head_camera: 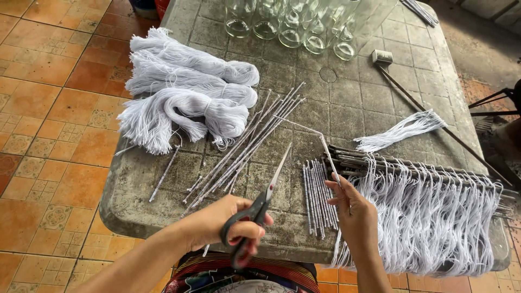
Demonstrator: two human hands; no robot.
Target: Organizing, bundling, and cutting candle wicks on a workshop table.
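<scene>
Left hand (217, 225) grips scissors (259, 209), blades shut. Right hand (353, 209) pinches a bent stick (325, 146) over the desk (353, 103), beside yarn fringe (429, 217).

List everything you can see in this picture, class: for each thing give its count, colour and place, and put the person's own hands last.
Table: one, grey stone, centre.
Yarn bundles: three, white, table's left end.
Loose sticks: many, pale grey, spread across table's middle.
Short sticks: a row, pale grey, near front edge.
Fringe: many white strings hung from dark rods, table's right.
Cut strings: one small bunch, white, right of centre.
Glass bottles: several, clear, far edge.
Floor tiles: orange, left.
Scissors: one pair, dark handles.
Left hand: holds scissors.
Right hand: holds one thin stick.
</scene>
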